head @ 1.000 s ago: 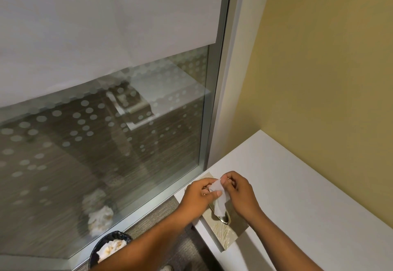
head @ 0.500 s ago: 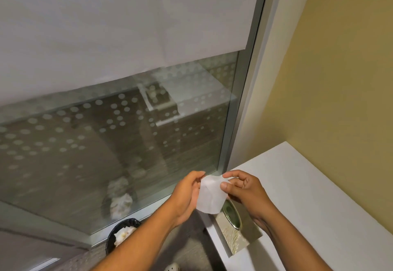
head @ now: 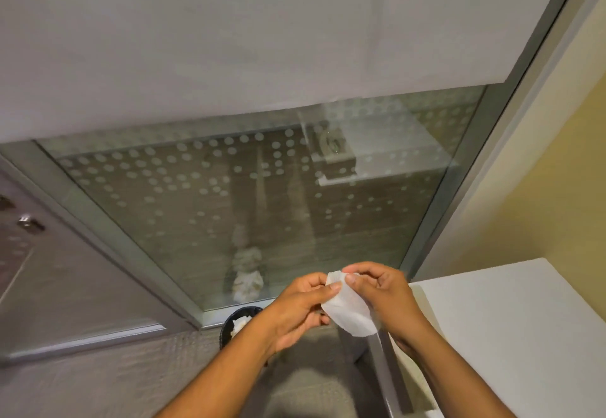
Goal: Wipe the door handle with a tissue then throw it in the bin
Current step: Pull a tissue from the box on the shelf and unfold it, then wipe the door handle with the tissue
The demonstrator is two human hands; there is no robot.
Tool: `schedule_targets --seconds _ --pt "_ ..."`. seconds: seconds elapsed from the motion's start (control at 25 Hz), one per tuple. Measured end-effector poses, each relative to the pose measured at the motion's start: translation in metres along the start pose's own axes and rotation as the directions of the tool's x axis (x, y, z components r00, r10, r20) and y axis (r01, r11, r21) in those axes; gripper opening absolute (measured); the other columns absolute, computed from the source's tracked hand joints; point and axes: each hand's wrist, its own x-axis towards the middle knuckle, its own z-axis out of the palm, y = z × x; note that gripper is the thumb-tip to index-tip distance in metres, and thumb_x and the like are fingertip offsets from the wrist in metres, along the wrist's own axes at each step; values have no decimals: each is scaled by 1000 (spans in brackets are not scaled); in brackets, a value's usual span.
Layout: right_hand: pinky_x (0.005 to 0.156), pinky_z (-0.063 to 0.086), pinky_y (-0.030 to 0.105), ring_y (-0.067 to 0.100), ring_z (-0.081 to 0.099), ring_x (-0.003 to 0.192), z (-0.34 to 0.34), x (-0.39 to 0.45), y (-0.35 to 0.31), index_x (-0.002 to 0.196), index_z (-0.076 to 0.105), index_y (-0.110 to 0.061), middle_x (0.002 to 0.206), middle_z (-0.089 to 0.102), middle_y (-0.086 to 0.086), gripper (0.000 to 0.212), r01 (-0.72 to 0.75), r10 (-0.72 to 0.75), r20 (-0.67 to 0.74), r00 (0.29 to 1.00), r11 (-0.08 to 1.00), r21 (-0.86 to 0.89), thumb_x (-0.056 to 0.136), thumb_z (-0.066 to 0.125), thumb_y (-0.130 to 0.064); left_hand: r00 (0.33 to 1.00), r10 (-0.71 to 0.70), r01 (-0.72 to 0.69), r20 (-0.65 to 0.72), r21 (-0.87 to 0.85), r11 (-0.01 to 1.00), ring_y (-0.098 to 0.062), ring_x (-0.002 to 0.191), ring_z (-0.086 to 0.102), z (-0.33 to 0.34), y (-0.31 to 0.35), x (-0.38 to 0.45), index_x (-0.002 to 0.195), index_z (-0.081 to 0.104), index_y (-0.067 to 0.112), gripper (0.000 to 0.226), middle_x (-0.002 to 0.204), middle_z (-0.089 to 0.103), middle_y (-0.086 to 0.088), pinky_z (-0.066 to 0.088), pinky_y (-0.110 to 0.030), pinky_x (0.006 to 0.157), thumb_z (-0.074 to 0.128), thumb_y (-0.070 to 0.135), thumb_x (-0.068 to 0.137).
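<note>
My left hand [head: 296,307] and right hand [head: 385,296] pinch a thin white tissue [head: 349,311] by its top edge; it hangs creased between them, above the floor beside the bin [head: 229,322]

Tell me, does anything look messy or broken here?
Nothing stands out. Both hands, left hand and right hand, hold a clean tissue, and the bin on the floor has crumpled paper inside, where it belongs.
</note>
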Motion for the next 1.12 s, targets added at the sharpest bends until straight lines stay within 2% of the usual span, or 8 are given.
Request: schedule_targets --seconds 0.04,0.16,0.36,0.52,0.64,0.84,1.0,1.12 --pt "61 59 20 8 76 72 10 3 -2 99 79 -6 82 83 -4 9 4 -4 24 1000 1000 24 93 73 -5 997 33 -33 -63 -2 999 -18 83 69 -7 3 -7 91 69 14 12 95 73 -11 55 -29 71 79 21 94" --pt "63 57 22 13 74 72 45 12 -8 101 75 3 82 81 5 9 6 -11 91 996 998 58 93 70 2 973 122 -147 -194 -119 982 -19 76 70 -33 12 -22 65 59 23 31 82 71 -8 58 -30 65 77 8 86" --pt "70 56 30 19 70 78 114 22 -16 103 74 -2 88 77 13 10 24 -42 155 987 993 116 95 68 0 948 173 -250 -268 -287 925 -20 67 59 -79 24 -50 65 52 25 25 71 55 -4 46 -33 60 68 14 81" --pt "64 54 22 11 66 69 167 27 -27 105 73 -3 76 73 1 12 42 -66 126 990 982 183 97 65 0 944 196 -250 -266 -187 950 -18 66 65 -126 32 -79 72 59 23 21 74 63 -4 44 -32 58 78 25 82" --pt "64 54 28 16 67 73 205 30 -38 105 75 -10 79 72 5 13 10 -41 158 987 981 193 99 64 -8 948 230 -252 -220 -78 964 -17 68 66 -165 44 -108 83 65 19 27 80 69 -6 49 -27 55 87 33 75" --pt "56 52 30 15 66 68 271 37 -55 105 76 -17 78 72 3 13 -24 -14 222 975 985 169 99 64 -19 955 254 -265 -153 -52 963 -17 80 77 -231 66 -159 88 83 19 18 90 81 -6 61 -27 68 91 29 76" --pt "52 39 21 6 47 63 332 42 -59 101 78 -25 68 56 -17 23 33 -42 238 970 999 43 104 57 -17 911 317 -366 -265 -161 917 -18 79 73 -280 78 -189 76 68 23 22 87 75 -6 61 -36 71 86 33 83" --pt "53 37 22 11 45 65 370 45 -66 103 78 -23 69 56 -12 23 62 -77 254 964 996 70 105 55 -17 886 341 -363 -314 -12 932 -10 65 61 -313 87 -215 77 61 23 35 75 65 1 49 -24 56 86 47 79"
